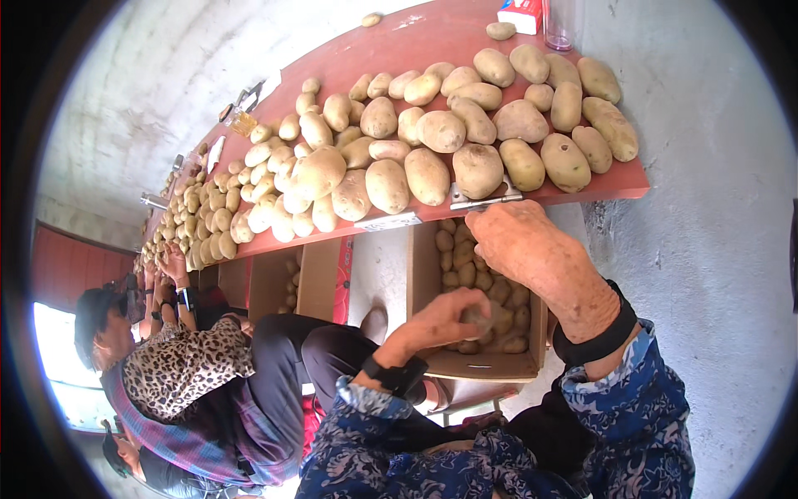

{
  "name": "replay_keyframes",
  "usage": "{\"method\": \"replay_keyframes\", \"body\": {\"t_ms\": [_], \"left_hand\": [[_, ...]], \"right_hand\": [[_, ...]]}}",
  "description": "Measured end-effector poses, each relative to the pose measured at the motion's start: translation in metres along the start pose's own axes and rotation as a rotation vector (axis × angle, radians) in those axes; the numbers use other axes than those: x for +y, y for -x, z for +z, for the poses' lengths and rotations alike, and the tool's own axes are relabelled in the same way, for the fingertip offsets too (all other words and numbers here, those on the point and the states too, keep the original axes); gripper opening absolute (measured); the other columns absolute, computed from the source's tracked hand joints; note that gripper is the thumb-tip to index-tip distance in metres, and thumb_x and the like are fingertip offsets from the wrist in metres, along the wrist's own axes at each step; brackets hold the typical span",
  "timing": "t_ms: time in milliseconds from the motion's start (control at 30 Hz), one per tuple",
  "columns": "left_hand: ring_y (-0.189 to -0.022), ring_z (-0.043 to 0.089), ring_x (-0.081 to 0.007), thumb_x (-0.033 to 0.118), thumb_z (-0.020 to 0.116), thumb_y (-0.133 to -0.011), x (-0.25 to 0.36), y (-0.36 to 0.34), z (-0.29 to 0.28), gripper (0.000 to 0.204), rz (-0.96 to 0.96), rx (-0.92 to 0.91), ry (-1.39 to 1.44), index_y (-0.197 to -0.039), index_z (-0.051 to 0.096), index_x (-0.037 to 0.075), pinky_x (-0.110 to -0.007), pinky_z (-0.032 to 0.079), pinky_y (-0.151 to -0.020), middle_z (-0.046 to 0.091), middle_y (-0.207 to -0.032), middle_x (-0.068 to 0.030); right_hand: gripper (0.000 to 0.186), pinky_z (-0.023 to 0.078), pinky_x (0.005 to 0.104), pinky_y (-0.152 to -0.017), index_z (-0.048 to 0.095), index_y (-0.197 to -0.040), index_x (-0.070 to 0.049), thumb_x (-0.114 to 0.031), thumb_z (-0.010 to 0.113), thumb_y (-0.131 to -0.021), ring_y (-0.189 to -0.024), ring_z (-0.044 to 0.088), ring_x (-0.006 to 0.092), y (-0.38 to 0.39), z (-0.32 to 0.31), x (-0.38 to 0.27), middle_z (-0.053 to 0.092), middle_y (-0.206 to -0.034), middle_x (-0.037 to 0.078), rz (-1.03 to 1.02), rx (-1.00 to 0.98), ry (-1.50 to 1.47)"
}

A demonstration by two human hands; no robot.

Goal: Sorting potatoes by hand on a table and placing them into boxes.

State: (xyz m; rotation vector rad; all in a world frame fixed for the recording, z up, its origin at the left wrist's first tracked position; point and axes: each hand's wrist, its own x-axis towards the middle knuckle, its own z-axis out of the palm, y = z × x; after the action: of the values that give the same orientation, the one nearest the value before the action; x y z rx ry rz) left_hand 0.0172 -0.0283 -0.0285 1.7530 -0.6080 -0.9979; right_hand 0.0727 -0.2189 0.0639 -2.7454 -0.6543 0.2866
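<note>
Over an open cardboard box [536, 333] of potatoes [501, 291], my left hand [436, 323] is curled round a blurred potato [477, 321]. My right hand [528, 254] is closed at the front edge of the red table [619, 179], just below a small metal hinge-like plate [486, 196]. Its fingertips are turned away, and what they hold, if anything, is hidden. Many loose potatoes [428, 176] cover the tabletop in front of me, the nearest ones lying along the edge.
A grey wall [706, 233] closes off the right side. To my left sits a person in a leopard-print sleeve [183, 366], with a hand [173, 264] at the potatoes. Another cardboard box [320, 279] stands under the table. A clear cup [561, 25] and a red-and-white box [522, 15] stand at the far end.
</note>
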Motion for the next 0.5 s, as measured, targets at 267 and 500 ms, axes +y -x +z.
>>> {"method": "replay_keyframes", "body": {"t_ms": [267, 500], "left_hand": [[-0.080, 0.055, -0.0090, -0.002, 0.067, -0.078, 0.071, 0.039, -0.048, 0.027, 0.065, 0.637, 0.444, -0.100, 0.058, 0.010, -0.022, 0.046, -0.063, 0.059, -0.098, -0.0002], [-0.078, 0.056, -0.0101, 0.001, 0.067, -0.079, 0.101, 0.016, -0.084, 0.027, 0.263, 1.010, 0.349, -0.102, 0.057, 0.009, -0.025, 0.046, -0.063, 0.059, -0.100, -0.0022]], "right_hand": [[0.012, 0.055, 0.0368, -0.070, 0.071, -0.085, -0.007, -0.009, 0.063, -0.077, -0.081, 0.069, 0.0244, 0.001, -0.005, 0.003, 0.070, -0.081, 0.012, 0.059, -0.030, 0.027], [0.012, 0.055, 0.0366, -0.068, 0.071, -0.085, -0.007, -0.010, 0.062, -0.078, -0.082, 0.069, 0.0244, 0.000, -0.010, 0.000, 0.071, -0.083, 0.011, 0.058, -0.084, 0.028]]}}
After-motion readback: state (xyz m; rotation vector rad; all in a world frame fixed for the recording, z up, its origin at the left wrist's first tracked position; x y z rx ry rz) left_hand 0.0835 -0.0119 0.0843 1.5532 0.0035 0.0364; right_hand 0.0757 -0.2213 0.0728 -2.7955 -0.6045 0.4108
